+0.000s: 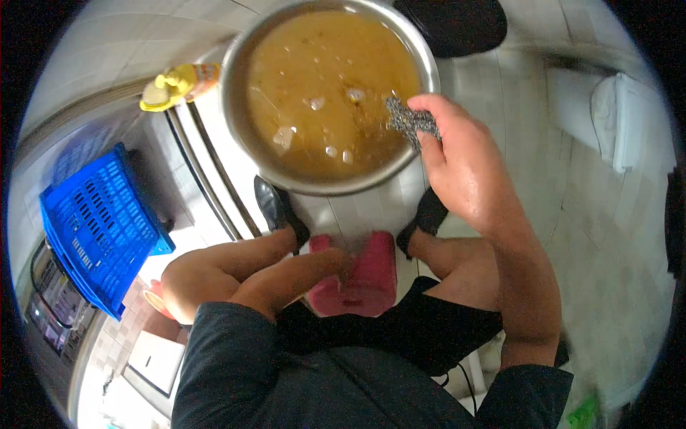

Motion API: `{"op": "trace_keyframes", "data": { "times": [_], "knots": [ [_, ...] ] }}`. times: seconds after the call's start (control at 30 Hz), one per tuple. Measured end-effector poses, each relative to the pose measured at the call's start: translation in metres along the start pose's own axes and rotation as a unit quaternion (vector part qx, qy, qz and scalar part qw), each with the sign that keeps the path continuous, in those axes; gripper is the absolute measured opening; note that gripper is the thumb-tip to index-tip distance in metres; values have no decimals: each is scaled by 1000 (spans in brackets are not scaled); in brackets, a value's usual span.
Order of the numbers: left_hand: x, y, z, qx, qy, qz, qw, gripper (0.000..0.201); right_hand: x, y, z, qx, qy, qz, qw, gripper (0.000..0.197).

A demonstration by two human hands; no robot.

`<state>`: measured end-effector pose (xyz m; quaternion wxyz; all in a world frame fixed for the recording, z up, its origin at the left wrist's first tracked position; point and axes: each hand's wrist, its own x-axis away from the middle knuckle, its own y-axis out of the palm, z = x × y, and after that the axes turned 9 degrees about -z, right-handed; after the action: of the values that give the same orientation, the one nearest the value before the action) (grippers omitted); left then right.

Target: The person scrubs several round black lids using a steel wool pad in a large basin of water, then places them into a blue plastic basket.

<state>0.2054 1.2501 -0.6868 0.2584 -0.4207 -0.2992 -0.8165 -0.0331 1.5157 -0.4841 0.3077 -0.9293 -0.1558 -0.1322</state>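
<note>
My right hand (457,154) grips a grey steel wool scourer (413,123) between thumb and fingers, over the right rim of a large round metal basin (236,114). Cloudy brown water (321,64) fills much of the basin, with pale glints and a dark patch on its surface near the scourer. My left hand (332,266) hangs low between my knees, in front of a pink plastic stool (357,293). Its fingers are mostly hidden and blurred, so I cannot tell whether they hold anything.
A yellow bottle (187,82) stands left of the basin, beside dark rails (204,168). A blue plastic crate (100,225) is farther left. A black object (457,25) lies beyond the basin at upper right. My black shoes (275,204) flank the basin's near side on pale tiles.
</note>
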Motion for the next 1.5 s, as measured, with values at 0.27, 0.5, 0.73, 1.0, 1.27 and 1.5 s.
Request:
{"op": "trace_keyframes", "data": {
  "times": [0.27, 0.5, 0.73, 1.0, 1.27, 1.5],
  "knots": [
    [50, -99, 4, -103, 34, -79, 991, 76, -1, 6, -6, 114, -84, 41, 989, 25],
    [200, -151, -26, -42, 24, 60, 997, 55, 7, -3, -16, 111, -42, 27, 993, 27],
    [394, -46, -147, 71, -292, 638, 709, 55, 17, -5, -19, 121, -74, 30, 989, 28],
    [506, 161, -239, 339, -651, 641, 225, 52, 35, -8, -24, 138, -68, 69, 986, 25],
    [486, 259, -298, 368, -577, 672, 281, 55, 45, -16, -17, 164, -78, 94, 979, 25],
    [474, 258, -280, 323, -568, 701, 287, 57, 52, -10, -30, 121, -39, 60, 990, 28]
  ]
}}
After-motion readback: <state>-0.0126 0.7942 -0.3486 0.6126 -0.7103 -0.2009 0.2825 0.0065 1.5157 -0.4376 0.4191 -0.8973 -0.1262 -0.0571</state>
